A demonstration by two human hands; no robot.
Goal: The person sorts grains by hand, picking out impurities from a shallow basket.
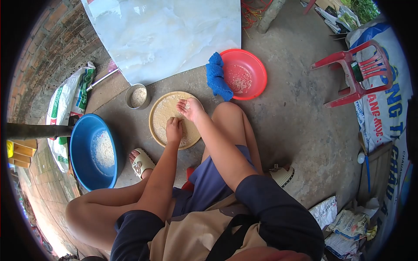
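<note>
A round woven tray [153, 112] with a light rim lies on the floor between my feet, pale rice grains [163, 108] spread over it. My left hand [174, 129] is over the tray's middle, fingertips pinched together; what they hold, if anything, is too small to make out. Above the tray's far right part, my right hand [190, 108] is turned palm up and slightly cupped, with a few pale grains in the palm. Just beyond the tray, at its left, stands a metal bowl [139, 96] holding grains.
At left stands a blue basin [87, 174] with white grains inside. A red basin [263, 71] with grains has a blue cloth [216, 76] over its rim. Farther away are a marbled sheet [165, 35], a red plastic chair [368, 74], a white sack [58, 106] and a pole [39, 130].
</note>
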